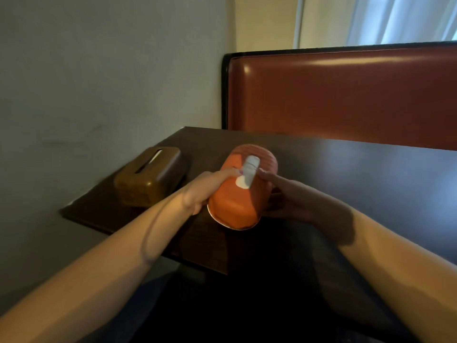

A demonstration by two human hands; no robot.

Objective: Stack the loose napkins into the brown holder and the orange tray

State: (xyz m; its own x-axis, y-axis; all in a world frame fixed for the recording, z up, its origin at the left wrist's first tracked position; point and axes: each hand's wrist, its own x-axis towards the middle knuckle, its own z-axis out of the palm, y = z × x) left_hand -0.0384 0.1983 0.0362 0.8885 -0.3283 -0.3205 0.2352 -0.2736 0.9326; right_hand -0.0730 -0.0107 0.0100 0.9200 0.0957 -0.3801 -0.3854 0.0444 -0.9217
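Orange tray point(237, 194): gripped at both sides, left hand point(202, 191) and right hand point(284, 196) curled round it, above the dark table point(346, 174). White napkin point(249, 170): protruding from its top slot. Brown holder point(148, 177): set on the table, near left.

Dark table point(346, 174), red booth seat point(346, 95)
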